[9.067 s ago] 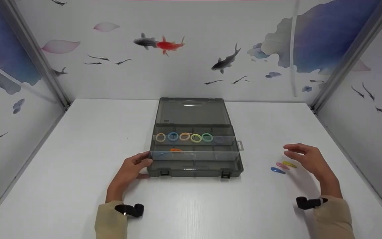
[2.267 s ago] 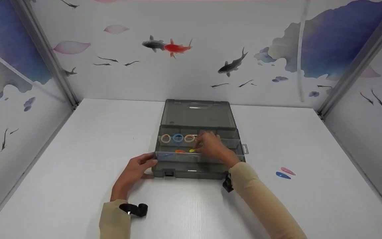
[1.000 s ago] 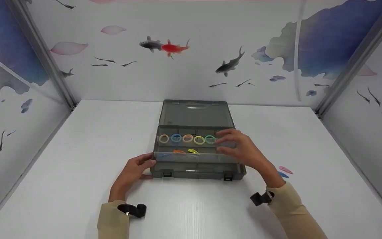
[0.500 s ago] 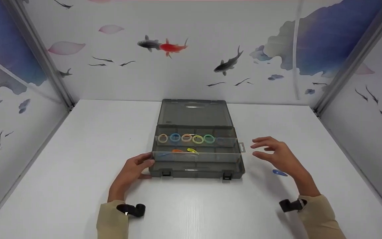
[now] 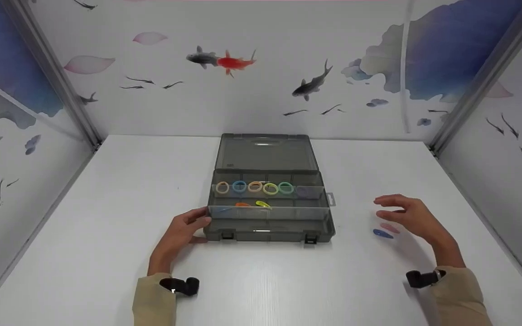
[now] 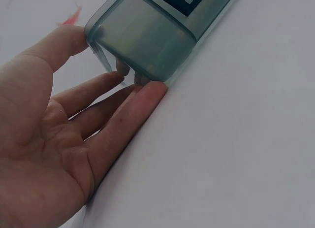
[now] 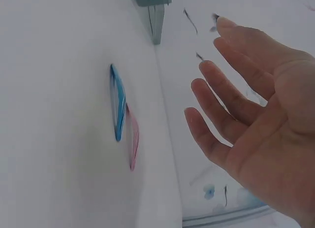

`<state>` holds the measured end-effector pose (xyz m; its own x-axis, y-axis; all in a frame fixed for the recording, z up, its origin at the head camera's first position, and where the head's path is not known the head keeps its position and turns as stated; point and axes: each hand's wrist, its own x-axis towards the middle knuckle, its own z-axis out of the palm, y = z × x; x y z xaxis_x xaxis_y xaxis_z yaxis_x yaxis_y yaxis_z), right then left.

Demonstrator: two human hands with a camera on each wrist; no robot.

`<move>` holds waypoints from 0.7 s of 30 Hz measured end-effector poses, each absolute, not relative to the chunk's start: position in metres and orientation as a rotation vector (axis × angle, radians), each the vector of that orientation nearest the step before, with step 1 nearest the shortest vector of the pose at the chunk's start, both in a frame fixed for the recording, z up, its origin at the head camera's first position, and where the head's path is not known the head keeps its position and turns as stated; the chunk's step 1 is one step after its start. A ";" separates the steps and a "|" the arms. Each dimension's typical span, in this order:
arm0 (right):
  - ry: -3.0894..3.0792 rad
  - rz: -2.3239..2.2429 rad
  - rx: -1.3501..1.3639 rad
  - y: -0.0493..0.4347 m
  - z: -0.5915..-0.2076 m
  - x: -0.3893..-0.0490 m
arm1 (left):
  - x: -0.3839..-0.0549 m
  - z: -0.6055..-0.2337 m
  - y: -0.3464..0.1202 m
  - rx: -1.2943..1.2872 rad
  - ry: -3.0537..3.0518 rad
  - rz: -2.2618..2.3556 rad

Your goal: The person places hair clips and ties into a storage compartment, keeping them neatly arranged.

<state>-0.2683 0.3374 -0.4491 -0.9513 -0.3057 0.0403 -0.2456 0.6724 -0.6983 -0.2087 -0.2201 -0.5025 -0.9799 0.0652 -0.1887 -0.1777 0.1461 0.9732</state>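
A grey see-through storage box (image 5: 270,226) lies with its lid raised. My left hand (image 5: 177,233) rests against its left end; in the left wrist view thumb and fingertips touch the box end (image 6: 147,36), fingers fairly straight. My right hand (image 5: 413,217) hovers at the right, fingers apart and holding nothing. Beneath it on the table lie a pink hair clip (image 5: 390,227), partly shaded, and a blue hair clip (image 5: 383,234); both show in the right wrist view. Inside the box's middle row are an orange clip (image 5: 243,204), a yellow clip (image 5: 263,204) and a blue clip (image 5: 223,210).
Several coloured rings line the box's back row, among them a green ring (image 5: 286,188) and a dim purple ring (image 5: 302,192). The lid (image 5: 265,151) leans back near the rear wall. A hang tab (image 5: 331,199) juts from the box's right side.
The yellow clip has gone from the table into the box's middle row. My right hand has left the box and moved right, back over the pink and blue clips. My left hand stays put.
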 end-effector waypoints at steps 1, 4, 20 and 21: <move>2.795 -1.118 -0.422 0.341 -0.451 -0.268 | -0.208 -0.503 -0.220 -0.110 2.231 1.934; 2.752 -1.024 -0.308 0.350 -0.455 -0.267 | -0.207 -0.503 -0.221 -0.101 2.234 1.935; 2.636 -1.035 -0.125 0.369 -0.473 -0.269 | -0.208 -0.502 -0.218 -0.120 2.236 1.934; 2.639 -1.042 -0.119 0.369 -0.472 -0.270 | -0.208 -0.502 -0.218 -0.121 2.236 1.938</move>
